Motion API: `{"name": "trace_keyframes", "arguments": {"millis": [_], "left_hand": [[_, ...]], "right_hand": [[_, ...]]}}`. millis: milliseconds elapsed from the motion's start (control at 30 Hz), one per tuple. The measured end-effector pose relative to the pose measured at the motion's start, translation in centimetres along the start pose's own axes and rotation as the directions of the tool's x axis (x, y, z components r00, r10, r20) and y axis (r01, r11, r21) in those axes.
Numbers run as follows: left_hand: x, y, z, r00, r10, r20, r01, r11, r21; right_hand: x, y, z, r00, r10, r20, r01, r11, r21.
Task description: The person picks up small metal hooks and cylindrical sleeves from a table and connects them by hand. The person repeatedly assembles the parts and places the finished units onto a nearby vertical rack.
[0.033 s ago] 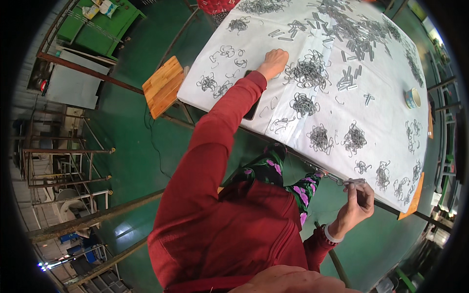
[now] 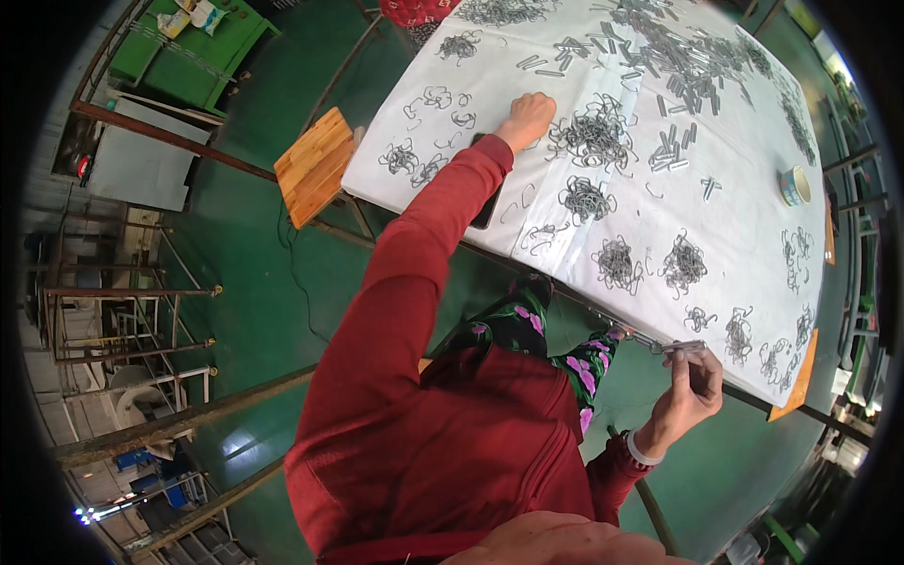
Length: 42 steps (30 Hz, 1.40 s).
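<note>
My left hand [image 2: 529,121] rests on the white-covered table [image 2: 556,179], closed, knuckles up. Whatever its fingers may hold is hidden. Just right of it lies a large pile of curved grey wire hooks [image 2: 595,137]; several loose hooks [image 2: 436,97] are spread out to its left. Under my left forearm a dark flat phone-like object [image 2: 487,215] shows in part. Beside the near right table edge, my right hand [image 2: 686,400] pinches a small grey metal strip [image 2: 685,347] between thumb and fingers. A small heap of hooks [image 2: 699,320] lies beyond that hand.
Many flat grey metal strips [image 2: 692,85] cover the far part of the table. More hook heaps [image 2: 683,264] line the near side. A paper cup [image 2: 796,186] stands at the right. Wooden stools [image 2: 315,168] flank the table. Another person's red patterned clothing [image 2: 419,11] shows at the far edge.
</note>
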State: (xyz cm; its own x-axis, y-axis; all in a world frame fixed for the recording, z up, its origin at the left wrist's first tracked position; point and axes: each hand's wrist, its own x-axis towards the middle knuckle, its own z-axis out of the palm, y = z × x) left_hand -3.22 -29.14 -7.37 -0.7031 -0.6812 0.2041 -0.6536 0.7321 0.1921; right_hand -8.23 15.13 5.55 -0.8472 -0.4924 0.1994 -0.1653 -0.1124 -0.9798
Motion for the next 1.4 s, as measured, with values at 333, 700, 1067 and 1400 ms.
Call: {"name": "trace_keyframes", "arguments": {"millis": [333, 700, 1067, 1400], "left_hand": [[-7.2, 8.2, -7.0, 0.991, 0.076, 0.113, 0.08, 0.348, -0.934], [-20.0, 22.0, -11.1, 0.846, 0.48, 0.231, 0.36, -0.194, -0.912], [-21.5, 23.1, -9.7, 0.915, 0.36, 0.184, 0.218, -0.056, -0.974], [-21.2, 22.2, -9.3, 0.915, 0.404, -0.001, -0.002, 0.0, -1.0]], "right_hand": [[-1.4, 1.2, 0.5, 0.995, 0.076, -0.067, -0.083, 0.991, -0.101], [-2.2, 3.6, 0.5, 0.989, 0.059, -0.132, -0.037, 0.986, 0.16], [-2.6, 3.6, 1.1, 0.965, -0.249, -0.077, 0.196, 0.887, -0.419], [12.1, 7.6, -0.7, 1.0, 0.027, 0.008, -0.024, 0.964, -0.265]]}}
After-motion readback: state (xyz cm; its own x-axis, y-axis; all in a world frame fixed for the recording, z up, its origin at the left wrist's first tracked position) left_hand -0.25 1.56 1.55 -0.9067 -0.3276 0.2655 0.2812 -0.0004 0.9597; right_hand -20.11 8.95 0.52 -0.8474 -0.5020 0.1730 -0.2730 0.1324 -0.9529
